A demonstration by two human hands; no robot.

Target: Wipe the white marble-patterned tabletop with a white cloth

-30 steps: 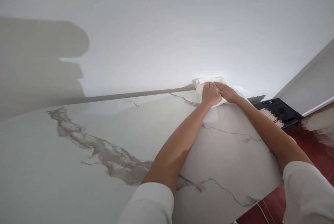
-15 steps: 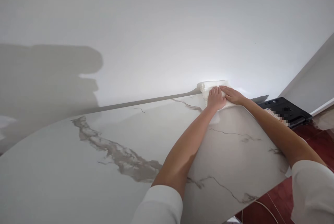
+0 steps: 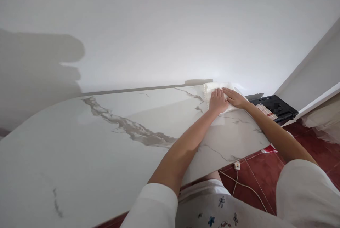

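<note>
A white cloth (image 3: pixel 212 88) lies near the far right corner of a white marble tabletop (image 3: pixel 111 139) with grey veins. My left hand (image 3: pixel 218 101) presses flat on the cloth, fingers together. My right hand (image 3: pixel 233 97) rests on the cloth's right part, fingers stretched toward the left hand. Both forearms reach across the table, and white sleeves show at the bottom.
A white wall (image 3: pixel 170 26) rises right behind the table's far edge. A black device (image 3: pixel 273 108) sits past the table's right end. The floor (image 3: pixel 265 175) is dark red tile, with a white cable and plug (image 3: pixel 237 166) lying on it.
Both hands have drawn the cloth slightly back from the wall edge toward me. The camera view has shifted down, so my lap and more floor show.
</note>
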